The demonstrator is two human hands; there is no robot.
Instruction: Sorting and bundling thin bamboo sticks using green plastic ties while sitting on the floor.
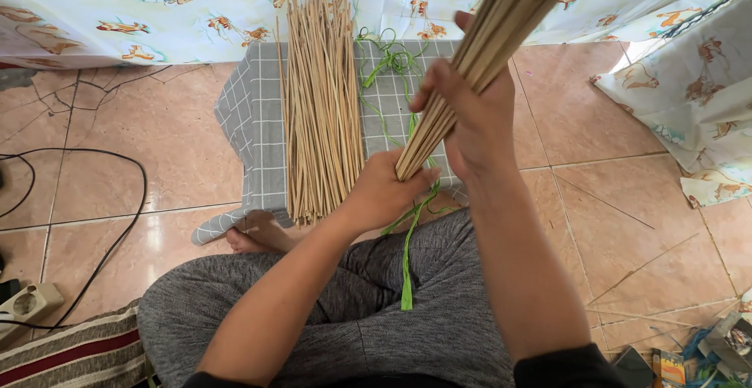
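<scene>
1. Left hand (381, 196) closed round the butt of the stick bundle (478, 51).
2. Right hand (470, 118) clamped just above.
3. Bundle's long axis slanting toward one o'clock.
4. Green string (407, 255) dangling toward six.

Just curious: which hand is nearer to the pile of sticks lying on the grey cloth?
The left hand: it grips the held bundle's bottom end right beside the pile. The right hand holds the bundle higher, farther right.
</scene>
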